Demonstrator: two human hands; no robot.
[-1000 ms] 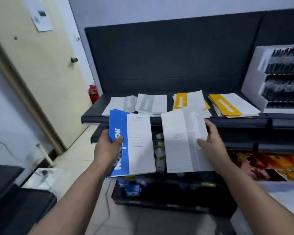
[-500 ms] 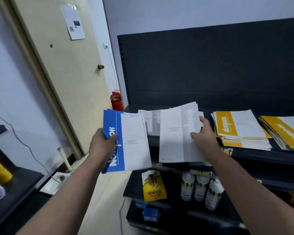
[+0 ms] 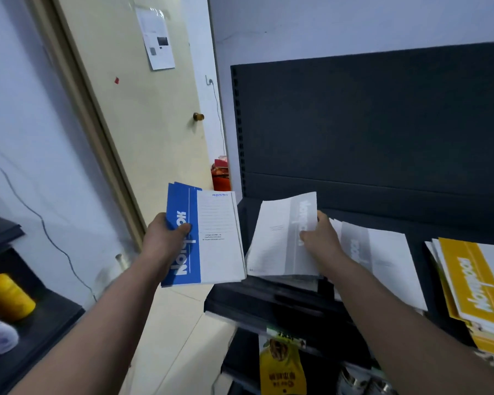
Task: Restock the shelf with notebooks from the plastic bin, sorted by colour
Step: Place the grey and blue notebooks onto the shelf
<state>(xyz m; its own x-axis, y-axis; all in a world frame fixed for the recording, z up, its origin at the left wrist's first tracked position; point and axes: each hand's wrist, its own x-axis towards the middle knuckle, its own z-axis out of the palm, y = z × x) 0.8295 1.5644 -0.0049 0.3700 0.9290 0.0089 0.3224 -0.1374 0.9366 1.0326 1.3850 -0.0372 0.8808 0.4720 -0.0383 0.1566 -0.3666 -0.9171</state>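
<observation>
The dark metal shelf (image 3: 268, 297) bears a grey-and-white notebook pile (image 3: 382, 260), with yellow-and-white notebooks (image 3: 474, 286) further right. The grey-and-white paper notebook (image 3: 277, 240) in hand lies tilted over the shelf's left end, long axis pointing away from the person. The right hand (image 3: 322, 240), arm stretched forward, pinches its right edge. The left hand (image 3: 163, 240) clamps its thumb on a blue-and-white notebook stack (image 3: 211, 240), just left of the shelf

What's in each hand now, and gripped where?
Left hand grips the blue notebooks at their left, blue-band edge, thumb on the cover. Right hand pinches the grey notebook at its right, grey-band edge, above the shelf.
</observation>
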